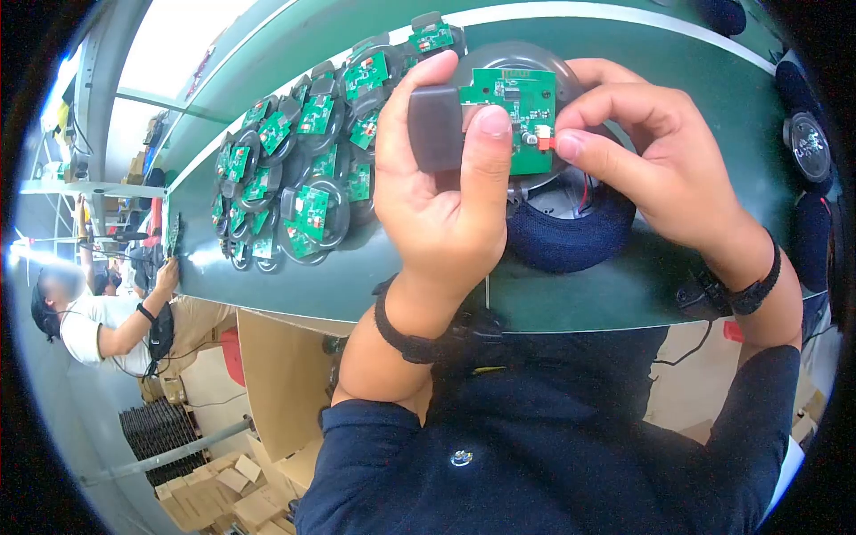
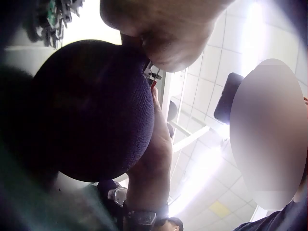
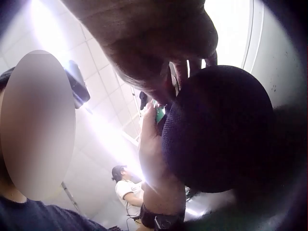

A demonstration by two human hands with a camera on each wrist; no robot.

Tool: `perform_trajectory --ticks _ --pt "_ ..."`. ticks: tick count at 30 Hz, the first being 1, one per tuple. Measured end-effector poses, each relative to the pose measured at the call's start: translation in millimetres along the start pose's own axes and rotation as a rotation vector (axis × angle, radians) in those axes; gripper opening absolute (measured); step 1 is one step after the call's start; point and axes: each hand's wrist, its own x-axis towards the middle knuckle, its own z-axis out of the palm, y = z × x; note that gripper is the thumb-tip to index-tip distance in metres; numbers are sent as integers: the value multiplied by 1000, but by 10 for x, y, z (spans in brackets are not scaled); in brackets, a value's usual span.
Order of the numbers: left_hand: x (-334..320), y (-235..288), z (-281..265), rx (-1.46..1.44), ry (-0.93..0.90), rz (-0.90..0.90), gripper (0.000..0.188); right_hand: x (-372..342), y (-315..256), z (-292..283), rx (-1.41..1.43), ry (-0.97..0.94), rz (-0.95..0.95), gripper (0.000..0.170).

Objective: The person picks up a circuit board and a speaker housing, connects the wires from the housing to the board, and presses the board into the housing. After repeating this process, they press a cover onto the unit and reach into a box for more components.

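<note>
My left hand [image 1: 450, 209] grips a round grey plastic cover with a green circuit board [image 1: 532, 102] on its inner face. The thumb lies over the board's edge, beside a dark block [image 1: 435, 129]. From the right, my right hand [image 1: 673, 169] pinches a small red plug [image 1: 547, 143] between thumb and forefinger, right at the white socket on the board. Just below is a round housing wrapped in dark blue fabric [image 1: 571, 241], its open side up, with thin wires inside. This fabric housing [image 2: 96, 115] fills much of both wrist views and hides part of the hands' work.
Left of my hands, several similar covers with green boards [image 1: 312, 209] lie piled on the green table [image 1: 401, 290]. Dark round housings [image 1: 807, 147] line the right side. A person [image 1: 116, 334] works at the far left. Below the table edge stands a cardboard box [image 1: 281, 374].
</note>
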Motion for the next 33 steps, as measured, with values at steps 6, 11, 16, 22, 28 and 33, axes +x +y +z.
perform_trajectory --ticks 6,11,16,22,28,33 --pt "-28 29 22 -21 -6 -46 47 4 -57 -32 -126 6 -13 10" --pt "-85 59 61 48 31 -38 43 -26 -47 15 -23 29 51 12" --pt "-66 42 48 -10 31 -53 45 -8 -28 -4 -59 34 6 13" --pt "-82 10 43 19 44 -27 45 4 -82 -29 -26 44 12 11" --pt "-122 7 102 -50 77 -24 46 -4 -135 -58 -169 3 -8 13" --pt "-136 10 124 -73 77 30 47 -18 -100 -21 47 6 102 14"
